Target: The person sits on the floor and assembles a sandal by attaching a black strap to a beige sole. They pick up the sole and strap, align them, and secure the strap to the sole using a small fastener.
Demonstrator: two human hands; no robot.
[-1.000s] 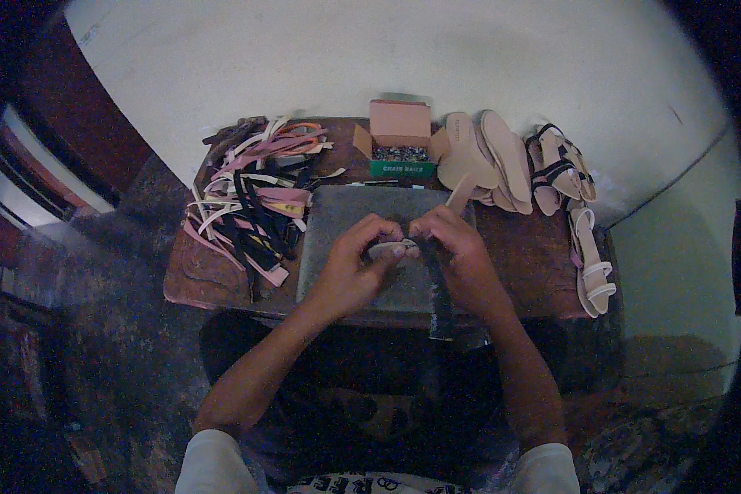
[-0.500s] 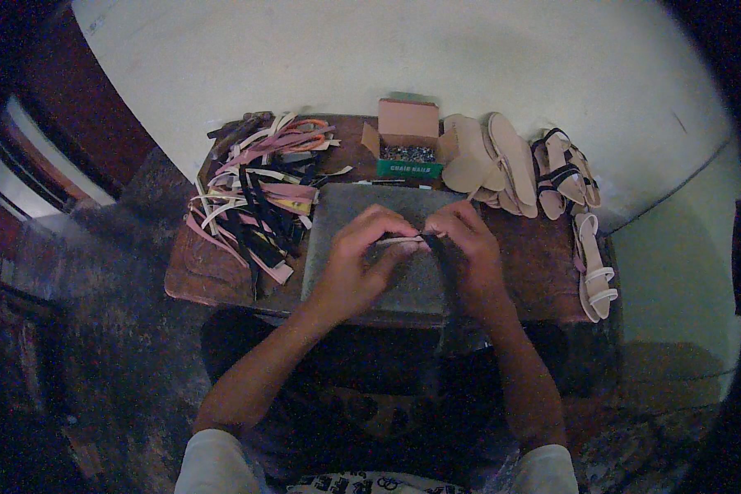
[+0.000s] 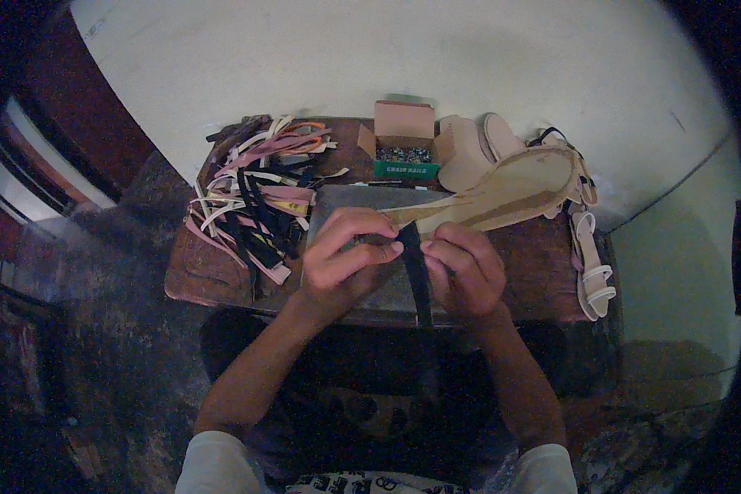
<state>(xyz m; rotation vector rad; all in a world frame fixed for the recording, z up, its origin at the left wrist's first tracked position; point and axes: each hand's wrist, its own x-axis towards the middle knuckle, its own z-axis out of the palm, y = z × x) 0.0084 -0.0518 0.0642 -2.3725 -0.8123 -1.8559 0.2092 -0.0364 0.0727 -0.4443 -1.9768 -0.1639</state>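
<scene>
A tan sandal sole [image 3: 523, 191] is held tilted above the dark grey work pad, its wide end reaching out to the far right. Across its narrower part lies a black strap [image 3: 418, 280], whose loose end hangs down toward me. My left hand [image 3: 346, 255] is closed on the sole's left end, thumb and fingertips pressed at the strap's top edge. On the strap's other side, my right hand [image 3: 469, 267] pinches the near edge of the sole. My fingers hide part of the sole's left end.
A heap of straps in several colours [image 3: 259, 193] covers the wooden table's left side [image 3: 214, 276]. Behind the grey pad [image 3: 342, 196] stands an open box of nails [image 3: 405, 155]. Loose soles [image 3: 461, 144], black-strapped sandals [image 3: 586, 177] and a white-strapped sandal [image 3: 593, 276] lie on the right.
The sole, seen nearly edge-on before, has been turned so its broad tan face shows, pointing right. The black strap now hangs in plain view between my hands.
</scene>
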